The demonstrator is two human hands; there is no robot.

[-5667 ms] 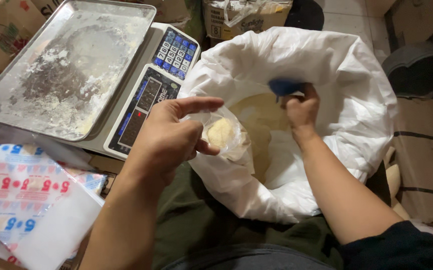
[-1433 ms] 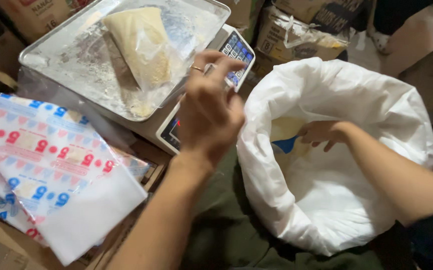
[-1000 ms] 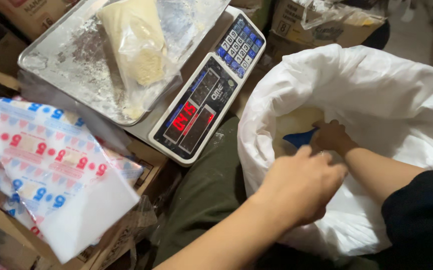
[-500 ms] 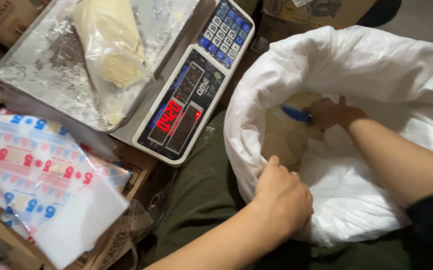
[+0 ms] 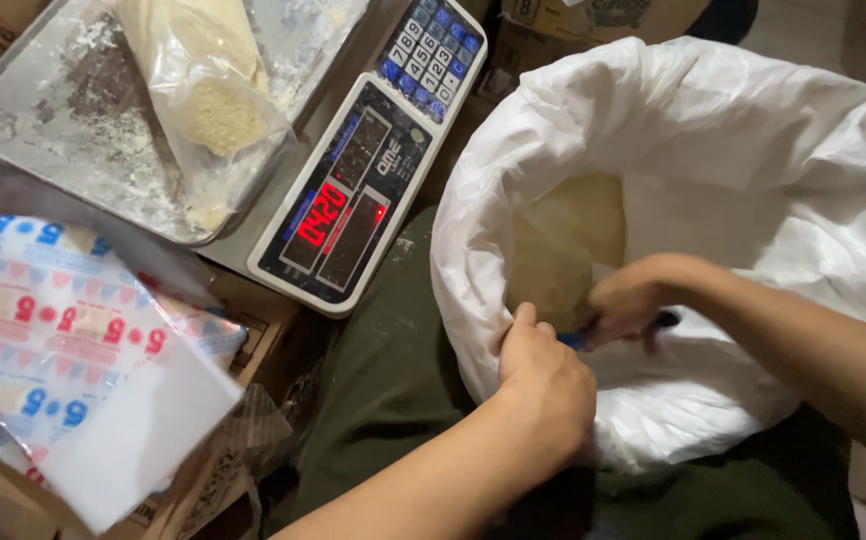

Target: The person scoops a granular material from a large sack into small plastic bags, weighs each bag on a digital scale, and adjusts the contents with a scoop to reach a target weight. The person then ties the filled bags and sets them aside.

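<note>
L hand (image 5: 543,385) fingers curled tight on rim of white sack (image 5: 753,170) at lap | R hand (image 5: 633,300) closed on blue scoop (image 5: 578,338) inside | sack soft, floppy, likely heavy w/ pale powder (image 5: 563,240) – grip bunched rim

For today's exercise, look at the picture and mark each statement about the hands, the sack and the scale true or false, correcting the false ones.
1. The left hand grips the near rim of the white sack. True.
2. The right hand rests on the keypad of the scale. False: it is inside the sack, holding a blue scoop.
3. A clear bag of pale powder lies on the metal tray. True.
4. The sack is tied shut. False: its mouth is open, with pale powder inside.
5. The scale's red display is lit. True.
</note>
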